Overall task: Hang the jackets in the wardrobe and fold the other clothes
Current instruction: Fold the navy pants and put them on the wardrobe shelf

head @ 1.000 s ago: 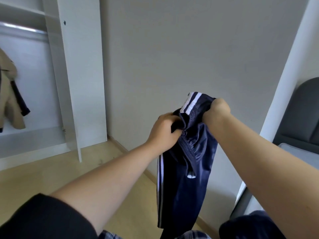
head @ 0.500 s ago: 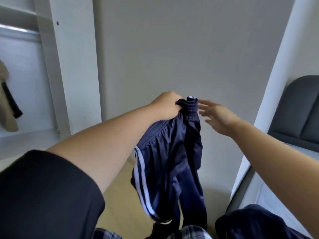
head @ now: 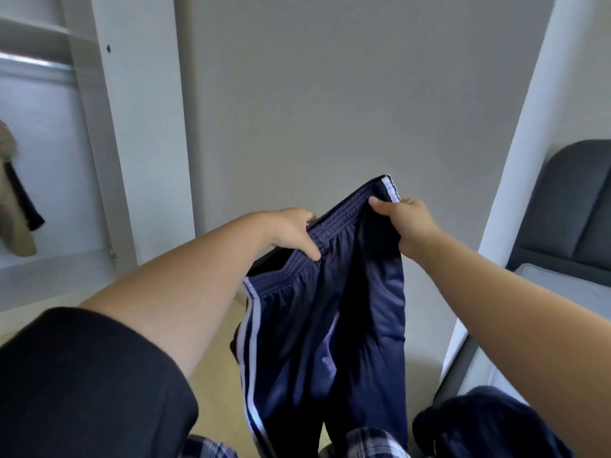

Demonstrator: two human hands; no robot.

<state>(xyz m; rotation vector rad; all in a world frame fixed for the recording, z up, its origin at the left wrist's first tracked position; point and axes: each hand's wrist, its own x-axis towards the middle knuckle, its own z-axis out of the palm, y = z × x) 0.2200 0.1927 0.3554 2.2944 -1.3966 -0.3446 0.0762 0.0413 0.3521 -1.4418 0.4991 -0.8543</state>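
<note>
I see both hands up in front of a plain grey wall [head: 330,94], holding a pair of navy track pants [head: 330,309] by the waistband. Left hand [head: 291,233] at about 9 o'clock of the waistband: fingers curled over the elastic edge, thumb pressed on the front, closed on the fabric. Right hand [head: 406,223] at about 2 o'clock of the waistband: thumb on top, fingers wrapped behind, pinching the band next to the white side stripes. The waistband runs stretched and tilted between the two hands, right end higher.

The pants hang from the hands toward 6 o'clock, off the floor as far as I can tell; the lower ends are out of frame. White stripes run down the left leg edge.

At 9 o'clock of the view, an open white wardrobe [head: 132,127] with a rail; a beige jacket [head: 13,206] hangs inside at the frame edge. At 3 o'clock, a dark grey headboard [head: 572,206] with a bed [head: 562,285] below it. At 5 o'clock, another dark blue garment [head: 479,424] lies bunched. Black sleeve [head: 82,385] on the left arm at 7 o'clock. Light wooden floor [head: 218,391] beneath.
</note>
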